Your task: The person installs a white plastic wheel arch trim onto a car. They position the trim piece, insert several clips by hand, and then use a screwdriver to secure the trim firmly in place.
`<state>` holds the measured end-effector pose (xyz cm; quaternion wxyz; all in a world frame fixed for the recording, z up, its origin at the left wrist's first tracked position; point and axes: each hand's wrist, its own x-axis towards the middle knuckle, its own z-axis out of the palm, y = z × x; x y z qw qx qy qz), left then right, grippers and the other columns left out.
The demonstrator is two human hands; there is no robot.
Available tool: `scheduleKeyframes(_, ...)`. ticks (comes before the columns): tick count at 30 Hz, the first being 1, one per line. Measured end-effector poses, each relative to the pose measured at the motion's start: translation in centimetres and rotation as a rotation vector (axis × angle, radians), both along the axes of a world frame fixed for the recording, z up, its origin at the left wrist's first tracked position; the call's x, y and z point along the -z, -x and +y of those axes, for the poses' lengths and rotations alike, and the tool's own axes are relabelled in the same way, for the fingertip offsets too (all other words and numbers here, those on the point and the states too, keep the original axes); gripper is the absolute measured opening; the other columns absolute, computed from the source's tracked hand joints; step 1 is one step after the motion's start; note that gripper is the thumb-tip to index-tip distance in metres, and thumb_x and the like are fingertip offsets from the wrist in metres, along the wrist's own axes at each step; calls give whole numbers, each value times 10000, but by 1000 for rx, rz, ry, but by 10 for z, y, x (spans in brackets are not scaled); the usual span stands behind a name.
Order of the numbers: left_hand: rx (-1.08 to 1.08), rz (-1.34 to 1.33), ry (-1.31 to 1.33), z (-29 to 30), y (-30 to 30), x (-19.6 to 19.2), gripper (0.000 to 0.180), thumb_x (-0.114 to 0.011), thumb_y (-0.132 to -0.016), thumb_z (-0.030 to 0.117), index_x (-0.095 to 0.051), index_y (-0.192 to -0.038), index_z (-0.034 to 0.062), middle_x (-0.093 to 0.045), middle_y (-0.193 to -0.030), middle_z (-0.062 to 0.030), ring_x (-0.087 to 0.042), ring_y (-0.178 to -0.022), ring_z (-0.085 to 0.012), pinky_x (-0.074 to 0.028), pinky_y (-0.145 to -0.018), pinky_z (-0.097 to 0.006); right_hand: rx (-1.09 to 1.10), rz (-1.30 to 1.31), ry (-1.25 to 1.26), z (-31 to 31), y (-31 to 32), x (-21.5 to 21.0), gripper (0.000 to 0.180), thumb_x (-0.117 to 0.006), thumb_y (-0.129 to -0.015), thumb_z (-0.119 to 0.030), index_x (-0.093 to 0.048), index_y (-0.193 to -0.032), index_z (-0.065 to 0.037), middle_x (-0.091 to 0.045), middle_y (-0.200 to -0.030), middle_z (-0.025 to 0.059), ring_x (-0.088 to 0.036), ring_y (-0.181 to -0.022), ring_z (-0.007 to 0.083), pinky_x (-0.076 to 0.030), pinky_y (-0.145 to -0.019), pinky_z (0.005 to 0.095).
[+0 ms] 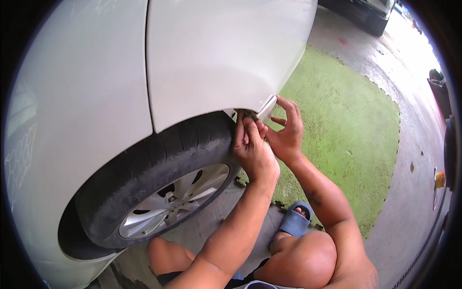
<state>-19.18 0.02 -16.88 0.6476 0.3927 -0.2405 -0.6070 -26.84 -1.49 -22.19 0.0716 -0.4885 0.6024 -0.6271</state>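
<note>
A white car's body panel (211, 58) curves over a black tyre (159, 159) with a silver multi-spoke wheel rim (178, 202). At the wheel arch's right end, the panel's lower white corner (267, 107) stands slightly away from the body. My left hand (257, 154) reaches under the arch edge there, its thumb and fingers pinched together; whatever lies between them is hidden. Around the outer side of that corner curls my right hand (288, 132), index fingertip touching its edge and thumb lower, near my left fingers.
Rough green paint (346, 135) covers part of the grey concrete floor (404, 159). My blue sandal (294, 222) and bent knee (308, 255) are below my forearms. Another vehicle (368, 14) stands at the far right. Dark objects (447, 139) line the right edge.
</note>
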Motion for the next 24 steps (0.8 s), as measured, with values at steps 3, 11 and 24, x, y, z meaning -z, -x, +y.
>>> scheduleKeyframes(3, 30, 15, 18, -3, -4, 14, 255, -629, -1045, 154, -635, -1248, 0, -646, -1072, -25, -610, -921, -104, -526, -851, -275, -8, -13, -1, 2, 1, 2, 709, -919, -729, -128, -577, -1348, -87, -592, -1288, 147, -659, -1142, 318, -652, -816, 392)
scheduleKeyframes(11, 104, 308, -220, -7, -12, -7, 252, -696, -1015, 212, -635, -1193, 45, -634, -1057, -47, -621, -966, -145, -583, -876, -289, -28, 5, 0, 8, 9, -1, 671, -881, -723, -104, -585, -1325, -91, -603, -1273, 153, -676, -1083, 333, -649, -833, 401)
scheduleKeyframes(24, 157, 608, -329, -10, -17, -12, 126, -710, -1002, 161, -696, -1061, 50, -716, -966, -30, -700, -868, -121, -626, -787, -243, -34, -36, -22, 3, 2, -4, 702, -930, -719, -179, -580, -1323, -98, -594, -1297, 138, -636, -1179, 314, -635, -840, 406)
